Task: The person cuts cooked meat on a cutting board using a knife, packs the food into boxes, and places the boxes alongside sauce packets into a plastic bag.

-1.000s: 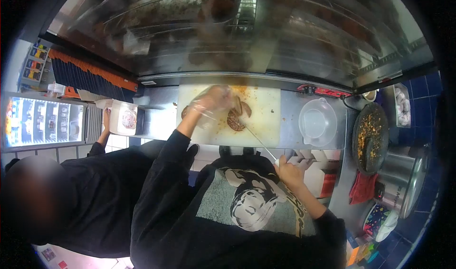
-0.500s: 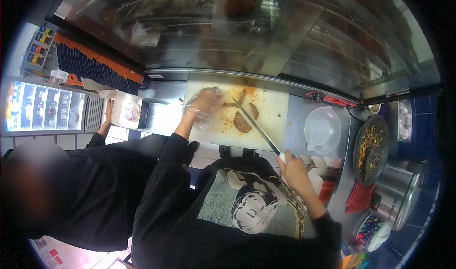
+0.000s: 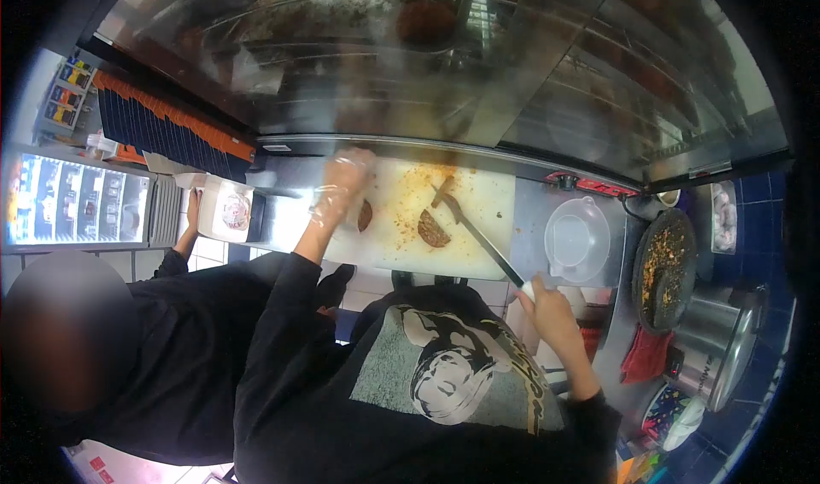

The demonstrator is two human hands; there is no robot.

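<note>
My left hand (image 3: 346, 176), in a clear plastic glove, hovers over the left side of the white cutting board (image 3: 478, 172); motion smears its fingers, and whether it holds anything is unclear. A dark brown piece (image 3: 365, 216) lies just below and right of it. In my right hand (image 3: 547, 309) is the white handle of a long knife (image 3: 489, 243). The blade slants up and left to a narrow brown slice (image 3: 442, 191). Between knife and left hand lies a half-round patty piece (image 3: 434, 228). Orange crumbs cover the board's upper part.
Right of the board stands a clear plastic bowl (image 3: 576, 238), then a stone bowl (image 3: 664, 270) with crumbs and a metal pot (image 3: 713, 347). A glass-fronted case (image 3: 384, 74) borders the back. At left, a co-worker (image 3: 179, 356) has a hand at an open box (image 3: 229, 209).
My left hand has moved left, away from the pieces near the knife. Only one larger piece remains there, and another shows near the glove. My right hand and knife have shifted slightly right.
</note>
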